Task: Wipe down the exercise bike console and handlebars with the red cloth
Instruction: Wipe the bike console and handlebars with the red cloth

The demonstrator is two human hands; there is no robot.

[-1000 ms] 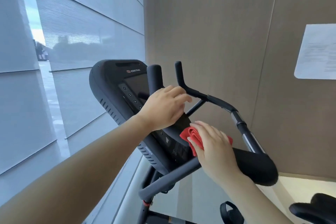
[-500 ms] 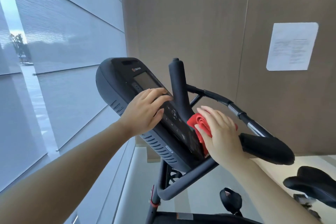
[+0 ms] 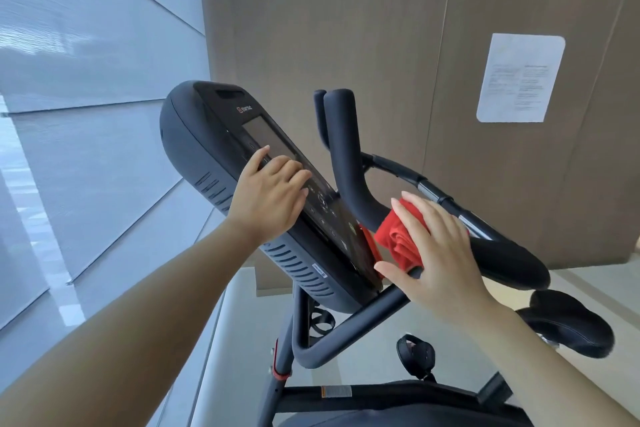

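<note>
My right hand [image 3: 440, 253], fingers flat and spread, presses the crumpled red cloth [image 3: 398, 239] on the black padded handlebar [image 3: 346, 163], center-right of frame. My left hand [image 3: 270, 198], fingers relaxed, rests on the black plastic console [image 3: 207, 142], center.

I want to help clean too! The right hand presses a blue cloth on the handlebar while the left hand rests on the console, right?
Not quite: the cloth is red, not blue. The head view shows the right hand pressing it on the handlebar while the left hand rests on the console.
</note>
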